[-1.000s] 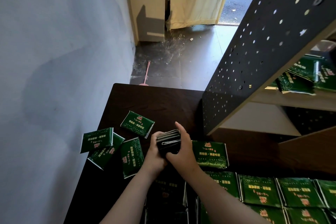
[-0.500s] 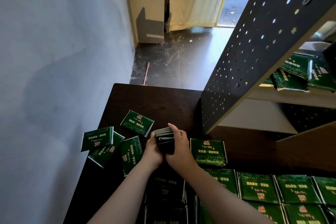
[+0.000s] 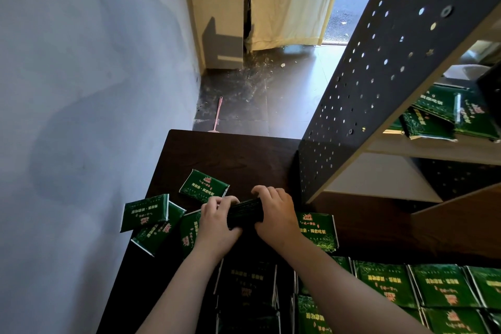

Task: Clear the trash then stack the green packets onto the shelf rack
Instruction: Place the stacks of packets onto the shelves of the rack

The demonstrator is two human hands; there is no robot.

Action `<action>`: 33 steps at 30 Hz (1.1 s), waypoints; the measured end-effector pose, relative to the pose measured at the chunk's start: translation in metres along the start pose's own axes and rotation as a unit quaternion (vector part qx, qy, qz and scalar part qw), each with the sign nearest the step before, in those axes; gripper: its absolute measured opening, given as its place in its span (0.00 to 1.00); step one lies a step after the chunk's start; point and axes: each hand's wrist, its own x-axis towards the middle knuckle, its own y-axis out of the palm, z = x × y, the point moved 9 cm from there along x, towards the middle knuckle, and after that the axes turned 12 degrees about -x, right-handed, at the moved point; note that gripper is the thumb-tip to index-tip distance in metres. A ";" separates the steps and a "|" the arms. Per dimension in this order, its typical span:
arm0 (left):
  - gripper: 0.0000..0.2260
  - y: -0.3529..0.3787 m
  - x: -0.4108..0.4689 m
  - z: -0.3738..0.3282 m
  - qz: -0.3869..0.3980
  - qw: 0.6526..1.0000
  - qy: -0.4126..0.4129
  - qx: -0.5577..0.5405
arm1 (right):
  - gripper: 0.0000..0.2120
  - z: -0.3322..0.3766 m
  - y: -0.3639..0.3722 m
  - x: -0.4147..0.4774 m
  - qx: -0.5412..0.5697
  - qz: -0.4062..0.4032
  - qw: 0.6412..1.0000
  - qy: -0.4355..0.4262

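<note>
Your left hand [image 3: 219,222] and right hand [image 3: 273,214] clamp a stack of green packets [image 3: 245,213] between them, over the worktop [image 3: 230,154]. Square its edges, pressing evenly, before lifting toward the shelf rack [image 3: 379,76], beyond on your right.

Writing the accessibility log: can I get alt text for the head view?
The left hand and right hand grip a dark stack of packets between them at a dark table. To its left lie loose green packets, rows of packets fill the lower right, and a black perforated shelf rack at right holds a few packets.
</note>
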 end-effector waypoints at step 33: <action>0.24 0.013 0.008 0.019 0.072 0.993 -0.088 -0.023 | 0.19 0.002 0.030 -0.001 -0.162 0.135 0.977 -0.019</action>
